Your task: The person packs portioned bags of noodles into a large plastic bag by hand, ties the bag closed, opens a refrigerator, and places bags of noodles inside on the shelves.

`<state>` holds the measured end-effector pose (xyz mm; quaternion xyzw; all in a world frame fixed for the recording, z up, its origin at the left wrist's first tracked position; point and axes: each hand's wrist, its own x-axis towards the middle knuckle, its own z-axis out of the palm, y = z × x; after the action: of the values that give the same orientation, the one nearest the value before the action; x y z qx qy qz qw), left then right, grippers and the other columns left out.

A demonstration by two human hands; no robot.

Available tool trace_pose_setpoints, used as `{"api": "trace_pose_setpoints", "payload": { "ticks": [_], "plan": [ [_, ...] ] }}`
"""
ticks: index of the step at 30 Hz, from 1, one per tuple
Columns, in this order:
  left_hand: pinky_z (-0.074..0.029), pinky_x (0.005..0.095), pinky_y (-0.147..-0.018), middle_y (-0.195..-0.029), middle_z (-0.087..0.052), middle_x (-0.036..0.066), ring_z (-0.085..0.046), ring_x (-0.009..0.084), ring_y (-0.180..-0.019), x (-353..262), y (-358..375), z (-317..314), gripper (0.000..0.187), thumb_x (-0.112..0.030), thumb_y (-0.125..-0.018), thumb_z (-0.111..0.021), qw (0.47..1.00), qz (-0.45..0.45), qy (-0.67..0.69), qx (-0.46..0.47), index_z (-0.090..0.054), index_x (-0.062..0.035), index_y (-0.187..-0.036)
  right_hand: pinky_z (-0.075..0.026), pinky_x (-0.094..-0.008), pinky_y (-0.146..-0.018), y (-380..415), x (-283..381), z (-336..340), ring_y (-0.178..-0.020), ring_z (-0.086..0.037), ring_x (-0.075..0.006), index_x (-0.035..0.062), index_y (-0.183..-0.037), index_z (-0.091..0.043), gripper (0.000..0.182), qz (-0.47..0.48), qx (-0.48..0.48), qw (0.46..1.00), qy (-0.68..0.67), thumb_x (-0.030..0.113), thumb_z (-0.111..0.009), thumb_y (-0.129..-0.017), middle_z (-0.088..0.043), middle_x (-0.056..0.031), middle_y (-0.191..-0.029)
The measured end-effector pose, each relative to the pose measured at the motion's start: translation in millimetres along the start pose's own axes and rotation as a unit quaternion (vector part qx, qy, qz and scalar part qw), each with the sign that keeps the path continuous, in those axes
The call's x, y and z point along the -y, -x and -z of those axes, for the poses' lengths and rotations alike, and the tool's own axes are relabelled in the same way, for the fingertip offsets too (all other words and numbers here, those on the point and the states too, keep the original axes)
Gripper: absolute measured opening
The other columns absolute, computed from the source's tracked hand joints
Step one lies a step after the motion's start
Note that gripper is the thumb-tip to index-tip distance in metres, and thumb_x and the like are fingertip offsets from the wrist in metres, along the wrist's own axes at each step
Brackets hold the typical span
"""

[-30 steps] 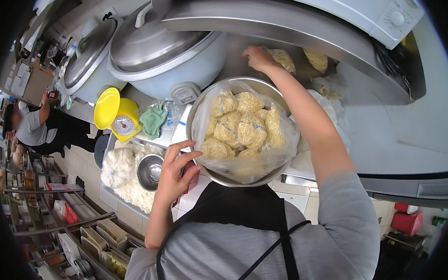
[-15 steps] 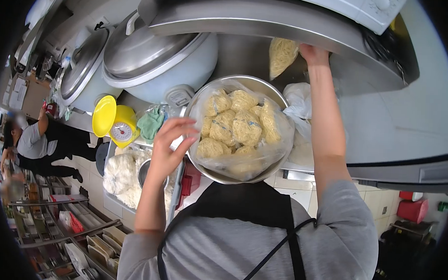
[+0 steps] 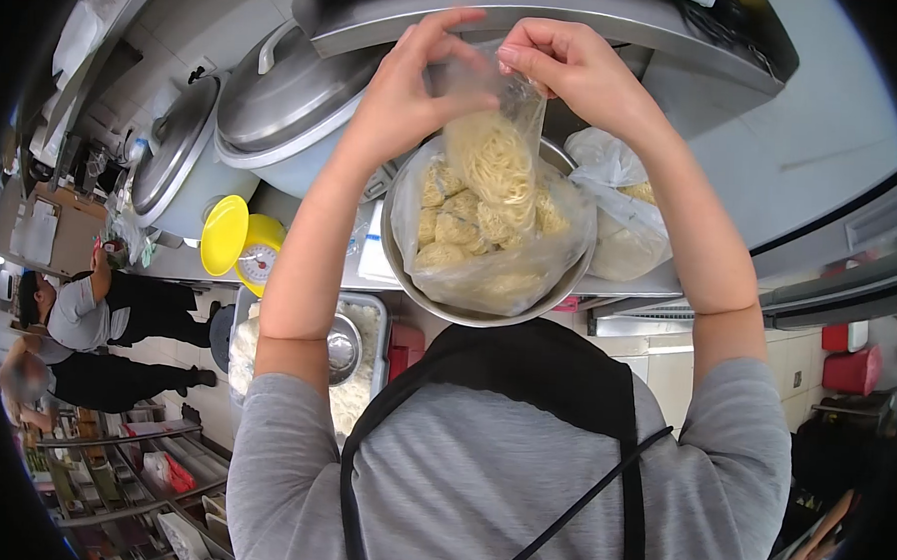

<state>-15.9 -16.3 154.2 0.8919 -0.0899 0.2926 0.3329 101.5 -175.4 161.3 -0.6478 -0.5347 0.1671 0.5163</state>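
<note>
- Visibly, the yellow kitchen scale bears dial markings too small to read.
- 1 clear plastic bag of noodles, thin and pale yellow, hangs above the steel mixing bowl of noodle bundles.
- Right hand pinches its top, thumb against fingers.
- Left hand curves loosely open beside it, fingers blurred; contact cannot be told.
</note>
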Motion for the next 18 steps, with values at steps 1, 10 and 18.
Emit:
{"api": "trace_pose_setpoints", "payload": {
  "ticks": [1,10,18],
  "plan": [
    [-0.033,0.0356,-0.092,-0.094,-0.062,0.001,-0.046,0.0170,-0.105,5.7,7.6,-0.3,0.070,-0.023,-0.063,-0.075,1.000,-0.001,0.000,0.001,-0.044,-0.0100,-0.124,-0.038,-0.0215,-0.057,4.0,3.1,1.3,-0.061,-0.044,-0.0051,0.0038,-0.082,-0.057,0.015,0.044,0.009,0.997,0.068,0.017,-0.051,-0.087,-0.054,0.0045,-0.074],
    [-0.034,0.0348,-0.081,-0.078,-0.061,0.001,-0.046,0.0182,-0.087,-3.9,45.6,39.1,0.014,-0.018,-0.072,-0.067,0.950,-0.037,-0.221,0.215,-0.065,-0.0077,-0.081,-0.043,-0.0373,-0.067,14.0,1.3,13.3,-0.072,-0.055,-0.0315,0.0011,-0.079,-0.059,0.015,0.154,0.116,0.937,0.292,0.016,-0.057,-0.078,-0.058,-0.0162,-0.073],
    [-0.043,0.0293,-0.065,-0.071,-0.057,0.006,-0.053,0.0187,-0.070,4.2,28.2,50.5,0.011,-0.009,-0.075,-0.064,0.972,-0.023,-0.140,0.189,-0.058,0.0004,-0.074,-0.045,-0.0330,-0.062,2.7,5.4,15.8,-0.069,-0.057,-0.0281,0.0001,-0.078,-0.052,0.008,0.129,0.092,0.902,0.401,0.007,-0.056,-0.078,-0.059,-0.0107,-0.071]
  ]
}}
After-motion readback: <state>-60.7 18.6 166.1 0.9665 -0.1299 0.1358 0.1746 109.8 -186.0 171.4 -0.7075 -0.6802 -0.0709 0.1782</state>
